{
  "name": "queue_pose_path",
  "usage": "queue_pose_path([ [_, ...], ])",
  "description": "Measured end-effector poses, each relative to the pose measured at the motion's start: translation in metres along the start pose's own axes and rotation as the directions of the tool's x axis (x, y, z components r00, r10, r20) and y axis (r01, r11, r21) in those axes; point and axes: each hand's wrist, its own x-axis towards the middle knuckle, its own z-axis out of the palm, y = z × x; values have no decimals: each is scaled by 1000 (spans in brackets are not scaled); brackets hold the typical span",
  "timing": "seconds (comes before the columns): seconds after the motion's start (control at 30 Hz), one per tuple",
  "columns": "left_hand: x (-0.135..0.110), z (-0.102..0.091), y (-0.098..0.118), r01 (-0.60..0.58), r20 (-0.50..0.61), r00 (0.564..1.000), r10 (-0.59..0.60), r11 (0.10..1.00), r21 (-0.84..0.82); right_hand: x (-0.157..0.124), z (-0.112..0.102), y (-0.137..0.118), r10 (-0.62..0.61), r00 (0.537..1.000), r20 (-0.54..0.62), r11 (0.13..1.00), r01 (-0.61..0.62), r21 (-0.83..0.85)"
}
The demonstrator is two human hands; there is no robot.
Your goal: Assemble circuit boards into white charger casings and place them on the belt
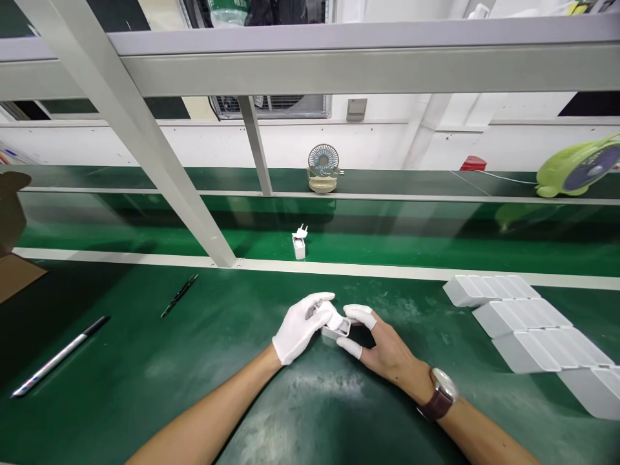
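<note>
My left hand (303, 326), in a white glove, pinches a small white plug adapter (333, 318) over the end of a small white box (336, 332). The adapter's outline is partly hidden by the gloved fingers. My right hand (382, 345) wears white finger covers on the thumb and fingers. Its thumb and fingertips sit on either side of the box's right end, curled around it. Beyond both hands, another small white box (299, 249) stands upright with a white pronged plug (301, 232) at its top.
Rows of white boxes (527, 316) lie at the right. A dark pen (179, 296) and a longer white pen (61, 355) rest on the green table (194, 387) at left, near a cardboard box (19, 274). A slanted metal post (145, 142), small fan (323, 169) and green fan (576, 168) stand beyond.
</note>
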Motion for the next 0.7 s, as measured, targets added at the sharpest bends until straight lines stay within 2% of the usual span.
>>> queue_pose_path([
  [0.27,1,-2,-3,-14,13,1000,14,999,28,4,-8,-3,-138,989,-59,986,131,-105],
  [0.47,0,-2,-2,-13,19,1000,10,991,135,6,-8,-8,-74,997,-20,997,73,-15],
  [0.7,1,-3,-4,-29,14,1000,27,983,180,6,-5,-10,-13,1000,-16,994,14,109],
])
